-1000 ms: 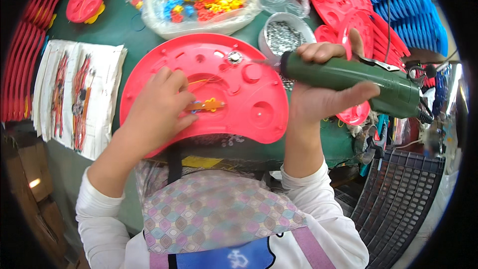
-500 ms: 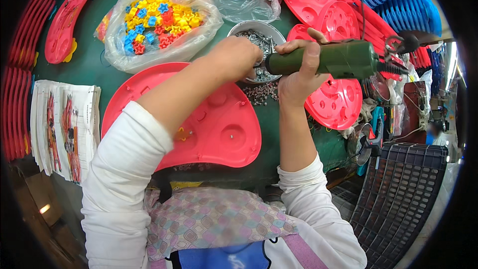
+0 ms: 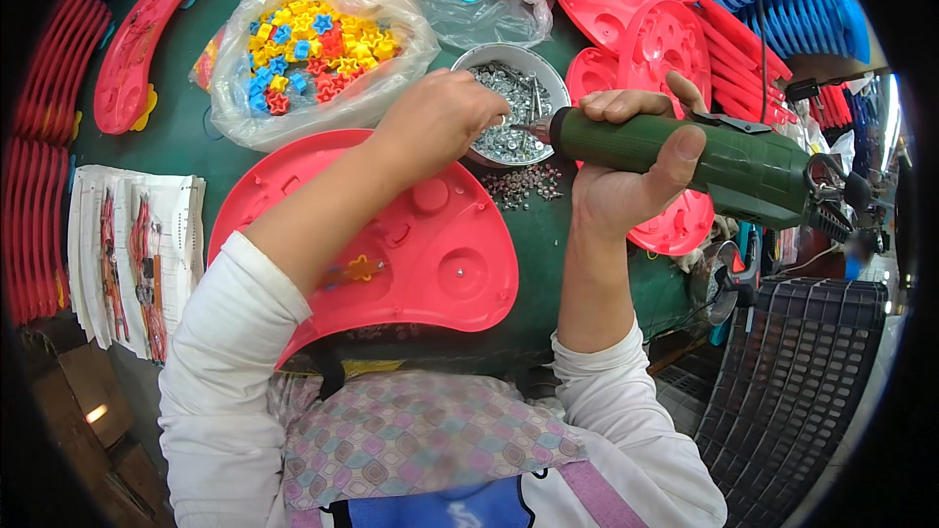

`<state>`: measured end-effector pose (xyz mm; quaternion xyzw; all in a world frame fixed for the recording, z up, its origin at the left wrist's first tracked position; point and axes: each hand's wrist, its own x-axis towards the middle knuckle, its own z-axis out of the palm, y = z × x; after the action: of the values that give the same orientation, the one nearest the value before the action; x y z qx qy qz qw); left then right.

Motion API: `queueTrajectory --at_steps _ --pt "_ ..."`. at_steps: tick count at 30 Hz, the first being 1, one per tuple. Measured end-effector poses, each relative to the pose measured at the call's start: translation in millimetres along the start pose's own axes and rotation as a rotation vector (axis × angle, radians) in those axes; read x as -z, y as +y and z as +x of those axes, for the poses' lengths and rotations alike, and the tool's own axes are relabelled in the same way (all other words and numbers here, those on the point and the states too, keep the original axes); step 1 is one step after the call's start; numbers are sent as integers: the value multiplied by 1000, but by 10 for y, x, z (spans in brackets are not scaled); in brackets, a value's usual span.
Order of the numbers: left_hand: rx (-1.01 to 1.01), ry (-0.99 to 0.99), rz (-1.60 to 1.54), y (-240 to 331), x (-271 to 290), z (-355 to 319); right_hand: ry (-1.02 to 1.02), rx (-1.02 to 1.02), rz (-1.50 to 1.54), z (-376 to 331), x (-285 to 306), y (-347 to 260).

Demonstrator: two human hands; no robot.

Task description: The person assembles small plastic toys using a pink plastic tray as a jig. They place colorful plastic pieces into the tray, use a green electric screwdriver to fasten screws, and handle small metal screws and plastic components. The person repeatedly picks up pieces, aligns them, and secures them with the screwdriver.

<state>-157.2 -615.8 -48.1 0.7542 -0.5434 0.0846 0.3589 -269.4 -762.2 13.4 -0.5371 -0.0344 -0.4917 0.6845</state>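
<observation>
In my right hand (image 3: pixel 631 161) lies a green electric screwdriver (image 3: pixel 704 161), tilted, its bit pointing left toward my left hand. My left hand (image 3: pixel 440 122) is closed in a pinch close to the bit's tip; what the fingertips hold is too small to make out. Both are at the near side of a white bowl (image 3: pixel 560 88) of small metal screws (image 3: pixel 504 142). Under my left forearm rests a red curved plastic tray-like part (image 3: pixel 469 303) with round recesses and posts. A yellow star piece (image 3: pixel 364 267) sits in it, partly beside the forearm.
A clear plastic bag (image 3: pixel 230 59) of yellow, blue and red star pieces stands behind. Small metal bits (image 3: pixel 523 186) lie by the bowl. Red molded parts (image 3: pixel 626 10) pile up at back right, blue ones (image 3: pixel 812 0) beyond. Papers (image 3: pixel 186 235) lie left; a black crate (image 3: pixel 792 362) stands right.
The screwdriver has swung, its rear end now lower and farther right. My left hand has drawn up from the screws in the bowl, and its fingers now meet the bit tip.
</observation>
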Motion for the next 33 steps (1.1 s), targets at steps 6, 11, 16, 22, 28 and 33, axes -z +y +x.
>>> queueTrajectory --at_steps 6,11,16,22,28,33 --pt "-20 27 32 45 201 -131 2 -30 -32 -55 -85 -46" --pt "-23 69 57 73 301 -184 -54 21 54 -55 -175 -17" --pt "278 -87 -184 239 468 -376 -93 -96 161 -175 -327 -108" --pt "212 -140 -30 268 621 -697 -251 -159 116 -334 -466 -81" --pt "99 -158 98 282 760 -837 -334 -220 190 -416 -566 -85" --pt "1 -141 244 300 768 -888 -367 -244 131 -436 -624 -90"
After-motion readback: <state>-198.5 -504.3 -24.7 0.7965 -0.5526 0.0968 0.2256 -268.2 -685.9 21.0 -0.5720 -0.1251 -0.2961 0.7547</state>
